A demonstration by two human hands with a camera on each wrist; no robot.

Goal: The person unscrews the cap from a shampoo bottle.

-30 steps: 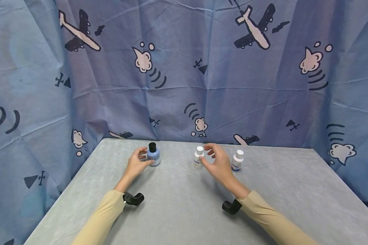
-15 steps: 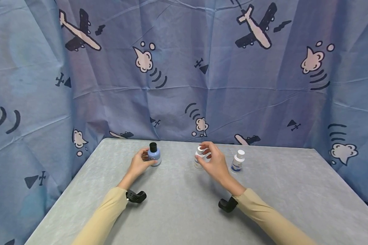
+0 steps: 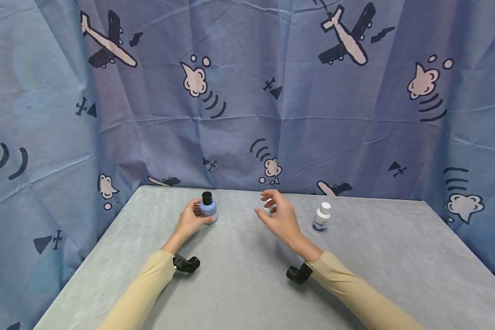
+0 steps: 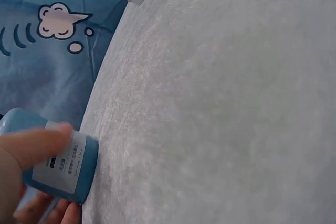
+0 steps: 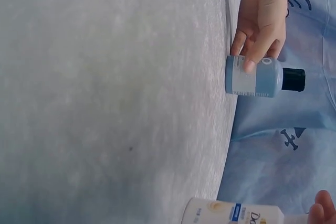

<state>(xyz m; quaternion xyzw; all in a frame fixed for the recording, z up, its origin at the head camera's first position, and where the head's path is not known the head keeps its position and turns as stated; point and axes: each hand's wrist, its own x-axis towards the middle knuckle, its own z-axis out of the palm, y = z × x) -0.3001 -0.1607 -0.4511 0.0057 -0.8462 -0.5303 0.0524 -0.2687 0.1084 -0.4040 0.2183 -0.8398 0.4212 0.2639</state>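
Note:
A blue bottle (image 3: 208,208) with a black cap stands upright on the left part of the table. My left hand (image 3: 188,222) grips it from the left, thumb across the label (image 4: 60,163) and fingers round the back. To the right, my right hand (image 3: 282,222) is held at a white bottle (image 5: 226,212), its fingers curved and spread. That hand hides most of this bottle in the head view; in the right wrist view the fingertips (image 5: 323,208) are close to its top, and contact cannot be told. Another white bottle (image 3: 321,217) stands just right of the right hand.
All bottles stand near the far edge of a light grey table (image 3: 239,284). Behind it hangs a blue curtain (image 3: 239,101) printed with planes and clouds. Each wrist carries a black camera mount, such as the right one (image 3: 299,273).
My right hand has shifted left, so it now covers the middle white bottle. The left hand's fingers have drawn in round the blue bottle, which stays in place.

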